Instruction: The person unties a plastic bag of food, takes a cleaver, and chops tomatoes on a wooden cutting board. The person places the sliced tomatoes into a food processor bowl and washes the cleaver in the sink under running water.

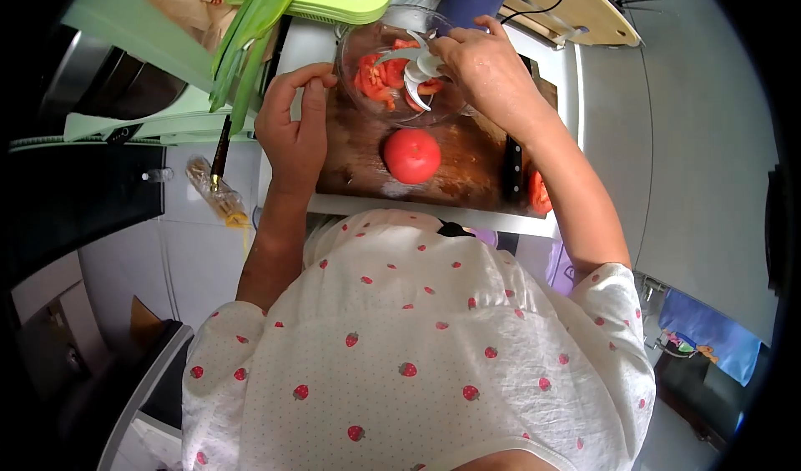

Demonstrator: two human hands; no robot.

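A clear bowl (360, 109) with cut tomato pieces (373, 80) inside stands on the far part of a wooden cutting board (346, 158). My right hand (491, 72) grips the pale hub of a chopper blade (415, 77), whose curved blades lie over the tomato pieces. At the bowl's left rim, the thumb and bent fingers of my left hand (294, 125) are closed on the edge. One whole tomato (412, 156) rests on the board just in front of the bowl.
A black-handled knife (512, 169) lies at the board's right, beside a cut tomato (539, 192). Green stalks (250, 41) hang from a lime-green basket (334, 8) at the back left. A blue-purple cylinder (471, 0) stands behind the bowl.
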